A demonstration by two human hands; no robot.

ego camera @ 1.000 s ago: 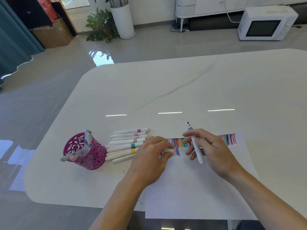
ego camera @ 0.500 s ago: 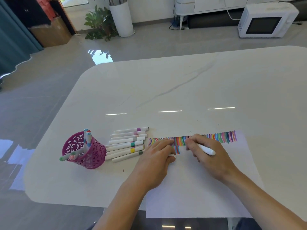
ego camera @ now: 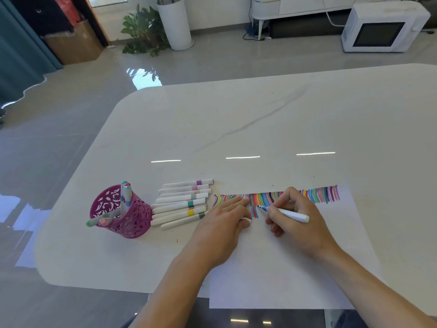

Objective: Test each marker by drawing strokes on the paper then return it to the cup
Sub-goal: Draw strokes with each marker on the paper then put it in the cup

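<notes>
A white sheet of paper [ego camera: 283, 268] lies at the table's near edge, with a band of coloured strokes [ego camera: 319, 195] along its top. My right hand [ego camera: 298, 226] grips a white marker [ego camera: 292, 215] like a pen; its blue tip touches the paper just below the strokes. My left hand [ego camera: 222, 228] rests on the paper's left part, and a small white marker cap [ego camera: 247, 219] shows pinched under its thumb. A magenta cut-out cup [ego camera: 132, 218] with a few markers in it stands to the left. Several capped white markers [ego camera: 182, 204] lie in a row between cup and paper.
The white marble-look table [ego camera: 260, 119] stretches far behind the paper. On the floor beyond it stand a white microwave [ego camera: 380, 29], a potted plant [ego camera: 144, 31] and a cardboard box [ego camera: 73, 46]. The paper's bottom overhangs the table's near edge.
My right hand turned the marker from tip-up to tip-down and brought it to the paper below the strokes. My left hand stayed resting on the paper.
</notes>
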